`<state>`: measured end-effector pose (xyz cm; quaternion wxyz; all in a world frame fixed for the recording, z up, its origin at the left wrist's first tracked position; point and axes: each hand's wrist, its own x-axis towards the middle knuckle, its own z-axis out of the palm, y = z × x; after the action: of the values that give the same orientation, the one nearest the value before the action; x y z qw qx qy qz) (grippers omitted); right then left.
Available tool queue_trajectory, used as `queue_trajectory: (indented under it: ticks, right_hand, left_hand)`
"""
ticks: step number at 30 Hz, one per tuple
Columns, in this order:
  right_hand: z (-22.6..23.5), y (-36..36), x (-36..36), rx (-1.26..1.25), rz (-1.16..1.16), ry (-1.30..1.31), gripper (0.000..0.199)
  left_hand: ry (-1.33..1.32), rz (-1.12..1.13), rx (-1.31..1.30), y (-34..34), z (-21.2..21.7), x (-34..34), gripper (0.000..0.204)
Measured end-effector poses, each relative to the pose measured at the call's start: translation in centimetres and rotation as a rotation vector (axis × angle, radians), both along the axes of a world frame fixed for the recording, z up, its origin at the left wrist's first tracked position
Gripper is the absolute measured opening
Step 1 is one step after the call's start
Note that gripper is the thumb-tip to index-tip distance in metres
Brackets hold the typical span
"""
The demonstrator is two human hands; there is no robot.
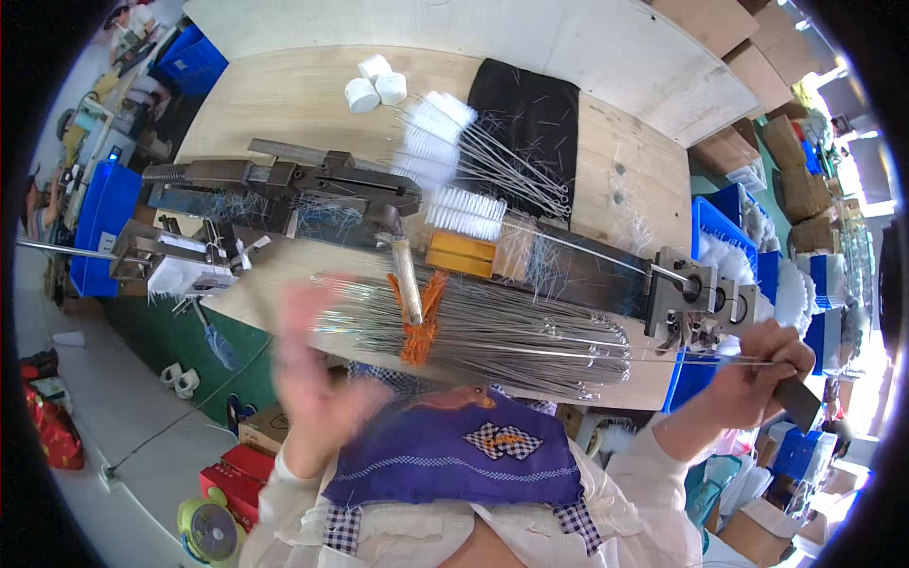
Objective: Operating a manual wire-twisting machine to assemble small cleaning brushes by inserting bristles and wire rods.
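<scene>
My right hand (756,379) is closed at the right, past the table's edge. Its fingers pinch a thin metal wire (682,361) that stretches left over the bundle. A dark grey flat plate (798,404) juts out below these fingers. My left hand (317,379) is smeared by motion near the bundle's left end, so its fingers are unclear. Between the hands lies a big bundle of looped wires (530,341), tied with an orange strip (419,331). Behind it, a white bristle brush (464,212) with a twisted wire stem lies along the metal machine (606,275).
A metal lever (407,282) hangs over the bundle. Several finished brushes (436,133) lie on a black cloth (524,114), near white rolls (376,85). A yellow block (460,254) sits mid-machine. Blue bins (724,235) with white bristles stand right, a clamp fixture (180,260) left.
</scene>
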<state>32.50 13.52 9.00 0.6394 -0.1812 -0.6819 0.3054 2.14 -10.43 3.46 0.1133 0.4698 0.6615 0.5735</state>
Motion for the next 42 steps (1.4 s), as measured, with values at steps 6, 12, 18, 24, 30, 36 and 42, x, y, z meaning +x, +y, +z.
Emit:
queue_trajectory:
  ticks: [6,12,18,24,30,36,42]
  right_hand:
    - [0.3,-1.9,-9.7,-0.109,0.358,-0.054,0.014]
    - [-4.6,2.9,-5.8,0.129,-0.066,-0.974,0.021]
    - [-5.4,2.9,-7.5,0.344,-0.103,-1.118,0.025]
    - [-5.9,2.2,-8.0,0.42,-0.051,-1.148,0.024]
    - [-7.2,1.9,-10.6,0.334,-0.113,-1.088,0.017]
    - [-5.6,7.6,-13.6,0.091,-0.093,-0.95,0.016]
    - [-2.1,6.7,-6.4,-0.209,-0.199,-0.814,0.009]
  left_hand:
    - [0.035,-0.705,-0.234,5.1,-0.6,2.2,0.015]
    - [-0.535,-0.353,-0.255,2.0,-6.4,-2.9,0.023]
    - [-1.043,-0.316,-0.299,4.6,-1.4,0.8,0.029]
    - [-1.701,-0.609,0.524,1.5,0.0,-6.7,0.023]
    - [-0.807,-0.262,0.358,-4.4,-3.8,-7.5,0.016]
    - [0.119,-0.674,-0.515,7.4,-3.5,-1.8,0.029]
    - [0.052,-0.736,-0.591,18.1,-5.0,4.6,0.034]
